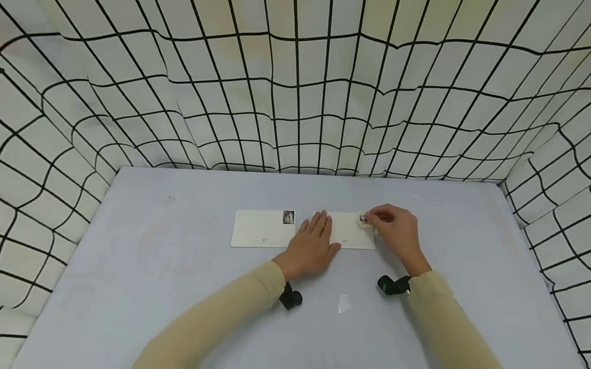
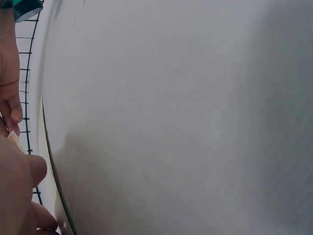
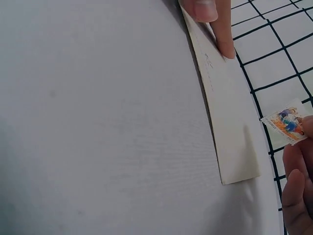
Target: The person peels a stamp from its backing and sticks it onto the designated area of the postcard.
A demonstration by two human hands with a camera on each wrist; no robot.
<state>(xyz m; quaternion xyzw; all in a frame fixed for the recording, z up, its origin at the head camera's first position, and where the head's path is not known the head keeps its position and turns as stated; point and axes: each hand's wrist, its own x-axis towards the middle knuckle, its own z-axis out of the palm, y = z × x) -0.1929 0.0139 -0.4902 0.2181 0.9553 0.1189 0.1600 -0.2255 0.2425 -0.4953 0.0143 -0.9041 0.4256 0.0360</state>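
My right hand [image 1: 399,233] pinches a colourful postage stamp [image 3: 287,123] between thumb and finger, above the upper right corner of a cream envelope [image 1: 350,234]. In the right wrist view the stamp is held apart from the paper. My left hand [image 1: 312,248] lies with fingers extended over that envelope's left end, its fingertips pointing away from me. To the left lies a second cream envelope [image 1: 259,230] with a dark stamp [image 1: 288,217] in its upper right corner. Small marks show near the lower edge of both envelopes.
The envelopes lie on a white table [image 1: 160,291]. A small clear patch [image 1: 344,303] sits nearer me on the tabletop. Dark wrist cameras [image 1: 392,285] show by both sleeves. White walls with black netting [image 1: 306,99] rise behind the table and at both sides.
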